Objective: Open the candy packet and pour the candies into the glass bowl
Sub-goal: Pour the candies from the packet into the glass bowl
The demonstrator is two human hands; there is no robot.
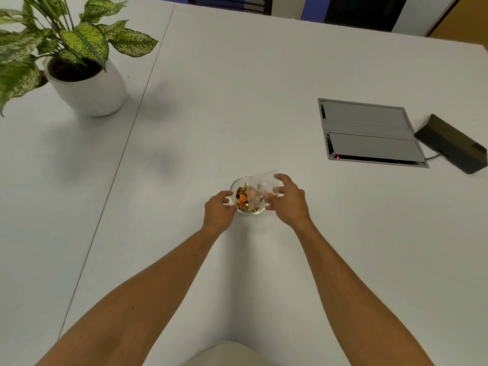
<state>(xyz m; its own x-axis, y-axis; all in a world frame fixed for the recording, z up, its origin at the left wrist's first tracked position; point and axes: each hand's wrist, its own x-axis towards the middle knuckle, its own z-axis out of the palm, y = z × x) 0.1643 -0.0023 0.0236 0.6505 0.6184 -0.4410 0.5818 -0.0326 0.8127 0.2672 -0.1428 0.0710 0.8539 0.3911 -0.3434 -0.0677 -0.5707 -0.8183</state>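
Note:
A small glass bowl (239, 181) stands on the white table in front of me, holding several gold, orange and dark wrapped candies (242, 198). A clear plastic candy packet (264, 183) is tipped over the bowl's right side, with a few candies still showing inside it. My right hand (289, 200) pinches the packet between thumb and fingers. My left hand (219, 208) rests against the bowl's left rim with its fingers curled on the glass.
A potted plant in a white pot (89, 88) stands at the far left. A grey cable hatch (369, 133) is set into the table at the right, with a black box (453, 143) and its cord beside it. A table seam (126, 143) runs diagonally on the left.

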